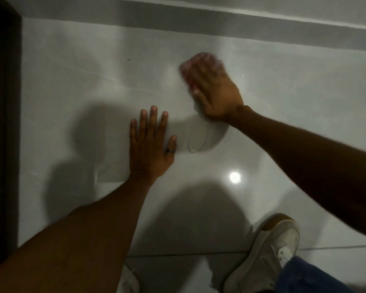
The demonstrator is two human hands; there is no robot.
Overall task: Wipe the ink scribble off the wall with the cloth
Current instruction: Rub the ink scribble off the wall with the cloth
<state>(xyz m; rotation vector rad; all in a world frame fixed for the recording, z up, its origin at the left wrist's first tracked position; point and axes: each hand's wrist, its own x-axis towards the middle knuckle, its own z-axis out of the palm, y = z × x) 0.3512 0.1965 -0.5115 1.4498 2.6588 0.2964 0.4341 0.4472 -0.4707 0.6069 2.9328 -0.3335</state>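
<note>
A thin ink scribble (198, 138), an oval loop, marks the glossy grey surface (72, 81) near the centre. My left hand (151, 142) lies flat on the surface just left of the scribble, fingers spread, a ring on the thumb. My right hand (211, 89) is above and right of the scribble, blurred by motion and pressed down on a cloth (186, 69). Only a pinkish edge of the cloth shows under the fingers. The hand and cloth are clear of the scribble's visible loop.
A dark door frame (2, 123) runs down the left edge. A grey band (199, 22) crosses the top. A white sneaker (268, 250) and blue jeans (304, 278) stand on floor tiles at the bottom right. A light glare (235, 177) shines below the scribble.
</note>
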